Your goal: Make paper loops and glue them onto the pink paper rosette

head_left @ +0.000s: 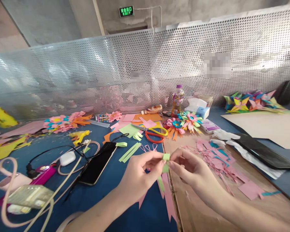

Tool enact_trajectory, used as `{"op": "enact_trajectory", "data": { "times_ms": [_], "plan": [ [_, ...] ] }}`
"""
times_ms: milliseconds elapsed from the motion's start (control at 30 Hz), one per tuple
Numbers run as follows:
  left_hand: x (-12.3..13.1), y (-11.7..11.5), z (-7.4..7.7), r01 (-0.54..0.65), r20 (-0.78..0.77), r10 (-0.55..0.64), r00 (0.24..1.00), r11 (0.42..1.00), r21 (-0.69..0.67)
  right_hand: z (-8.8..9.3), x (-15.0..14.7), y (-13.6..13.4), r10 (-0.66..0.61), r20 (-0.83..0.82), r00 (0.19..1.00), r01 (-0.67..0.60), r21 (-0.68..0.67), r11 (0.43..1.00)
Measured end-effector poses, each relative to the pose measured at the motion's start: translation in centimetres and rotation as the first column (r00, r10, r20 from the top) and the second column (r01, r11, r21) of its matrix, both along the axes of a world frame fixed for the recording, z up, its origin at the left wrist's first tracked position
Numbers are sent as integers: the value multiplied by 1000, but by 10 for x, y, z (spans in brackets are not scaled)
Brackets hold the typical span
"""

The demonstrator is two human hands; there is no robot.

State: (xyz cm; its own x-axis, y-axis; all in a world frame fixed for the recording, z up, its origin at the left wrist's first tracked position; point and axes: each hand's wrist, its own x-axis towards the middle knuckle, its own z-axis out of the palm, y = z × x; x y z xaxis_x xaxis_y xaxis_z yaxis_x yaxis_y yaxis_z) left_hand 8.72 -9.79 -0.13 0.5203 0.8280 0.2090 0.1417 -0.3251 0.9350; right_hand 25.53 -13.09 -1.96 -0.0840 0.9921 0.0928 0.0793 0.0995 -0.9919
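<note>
Between my two hands is a small light-green paper strip (pixel 166 157), bent over at the top. My left hand (pixel 147 167) pinches its left side with thumb and forefinger. From the right, my right hand (pixel 189 164) pinches the same strip, the fingertips of both hands nearly meeting. Pink paper strips with notched ends (pixel 168 199) lie on the table below my hands. Flat green paper strips (pixel 130 152) rest just beyond my left hand, beside a looped green strip (pixel 121 144). Scissors with red and yellow handles (pixel 154 133) lie farther back.
A phone (pixel 99 164), tangled cables and a yellow glue gun (pixel 79 137) occupy the left. Paper flowers (pixel 190 120) and a drink bottle (pixel 178 100) stand at the back. Pink scraps (pixel 217 158) and a black phone-like slab (pixel 263 151) lie right. A perforated metal screen (pixel 145 58) closes off the back.
</note>
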Motion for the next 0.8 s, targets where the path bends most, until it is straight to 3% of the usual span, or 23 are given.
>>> {"op": "enact_trajectory", "data": {
  "times_ms": [133, 367, 800],
  "plan": [
    [0, 0, -1, 5, -23, -4, 1000, 999, 36, -2, 4, 1, -22, -9, 1000, 23, 87, 996],
    [1, -1, -2, 21, -37, -16, 999, 993, 119, -1, 8, -1, 42, 91, 995, -57, 177, 983],
    [0, -2, 1, 96, -85, -84, 993, 985, 143, -1, 11, -1, 86, 95, 992, -102, 175, 979]
  ]
}}
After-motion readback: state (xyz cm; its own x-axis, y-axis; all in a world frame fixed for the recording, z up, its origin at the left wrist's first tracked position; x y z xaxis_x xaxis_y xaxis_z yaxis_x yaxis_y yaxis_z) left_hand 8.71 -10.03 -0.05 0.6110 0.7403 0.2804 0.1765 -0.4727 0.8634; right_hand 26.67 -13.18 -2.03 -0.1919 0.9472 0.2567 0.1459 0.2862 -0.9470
